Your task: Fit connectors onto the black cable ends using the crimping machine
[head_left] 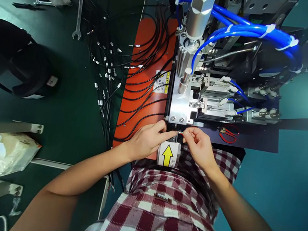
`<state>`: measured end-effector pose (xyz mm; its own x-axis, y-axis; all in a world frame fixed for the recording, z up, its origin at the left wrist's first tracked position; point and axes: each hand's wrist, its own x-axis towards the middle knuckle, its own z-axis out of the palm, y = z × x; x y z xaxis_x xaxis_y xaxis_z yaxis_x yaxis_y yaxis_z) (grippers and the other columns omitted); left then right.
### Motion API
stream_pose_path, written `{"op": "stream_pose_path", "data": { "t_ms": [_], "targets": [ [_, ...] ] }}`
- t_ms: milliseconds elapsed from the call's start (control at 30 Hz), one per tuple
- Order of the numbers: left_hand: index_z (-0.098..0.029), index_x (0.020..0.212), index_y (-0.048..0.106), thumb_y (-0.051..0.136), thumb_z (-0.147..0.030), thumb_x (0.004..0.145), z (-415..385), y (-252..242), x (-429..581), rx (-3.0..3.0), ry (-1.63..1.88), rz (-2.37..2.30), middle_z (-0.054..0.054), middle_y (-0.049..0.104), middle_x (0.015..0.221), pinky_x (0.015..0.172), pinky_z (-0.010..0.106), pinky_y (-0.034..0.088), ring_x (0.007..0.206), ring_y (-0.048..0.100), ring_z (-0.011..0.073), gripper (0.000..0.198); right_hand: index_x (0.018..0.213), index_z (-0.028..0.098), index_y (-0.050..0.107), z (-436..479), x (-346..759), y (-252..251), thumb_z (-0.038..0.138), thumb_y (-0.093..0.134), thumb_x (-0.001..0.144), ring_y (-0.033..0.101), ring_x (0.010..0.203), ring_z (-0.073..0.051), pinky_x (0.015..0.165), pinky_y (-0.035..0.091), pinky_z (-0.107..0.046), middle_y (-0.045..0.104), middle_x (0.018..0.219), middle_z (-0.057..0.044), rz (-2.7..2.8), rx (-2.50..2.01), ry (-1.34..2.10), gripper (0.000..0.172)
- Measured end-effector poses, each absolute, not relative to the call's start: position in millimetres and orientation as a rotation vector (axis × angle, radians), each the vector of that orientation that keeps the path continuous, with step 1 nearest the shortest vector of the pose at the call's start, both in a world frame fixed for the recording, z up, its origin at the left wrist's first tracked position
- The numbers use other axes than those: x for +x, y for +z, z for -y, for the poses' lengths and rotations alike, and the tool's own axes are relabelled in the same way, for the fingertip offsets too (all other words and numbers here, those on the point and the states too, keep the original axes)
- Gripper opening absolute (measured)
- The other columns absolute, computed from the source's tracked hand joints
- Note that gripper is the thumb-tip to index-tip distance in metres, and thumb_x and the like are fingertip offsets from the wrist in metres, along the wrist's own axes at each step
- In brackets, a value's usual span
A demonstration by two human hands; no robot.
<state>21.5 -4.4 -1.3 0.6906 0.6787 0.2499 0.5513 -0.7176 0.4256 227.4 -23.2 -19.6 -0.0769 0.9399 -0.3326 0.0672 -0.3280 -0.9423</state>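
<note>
My left hand (147,139) is at the front of the machine, index finger stretched right and the others curled; it seems to hold a black cable end, mostly hidden under the fingers. My right hand (199,145) faces it from the right, thumb and forefinger pinched on a thin reddish wire (182,133). The two sets of fingertips nearly meet just below the silver machine head (179,107). A metal guard with a yellow arrow label (168,154) sits right below the fingertips.
Black cables (147,81) with metal ends cross an orange board (130,124) on the left. Red-handled snips (228,134) lie to the right. A wrench (79,12) rests on the dark green bench (69,120). Blue air hoses (254,30) arch above the machine.
</note>
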Motion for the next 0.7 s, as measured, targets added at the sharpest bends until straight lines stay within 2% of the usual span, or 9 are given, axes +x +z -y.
{"op": "stream_pose_path", "data": {
  "t_ms": [700],
  "targets": [
    [-0.015,0.119,0.064,0.039,-0.016,0.094,3.0,-4.0,19.3,2.643,0.512,-0.985,0.007,0.050,0.082,0.060,0.025,0.050,0.071,0.053,0.0158,0.035,0.082,0.017,0.058,28.2,226.2,-24.3,0.032,0.056,0.088,0.055,0.063,-0.014,0.058,0.043,-0.025,0.058,0.069,-0.001,1.226,-1.504,1.421,0.017]
  ]
}}
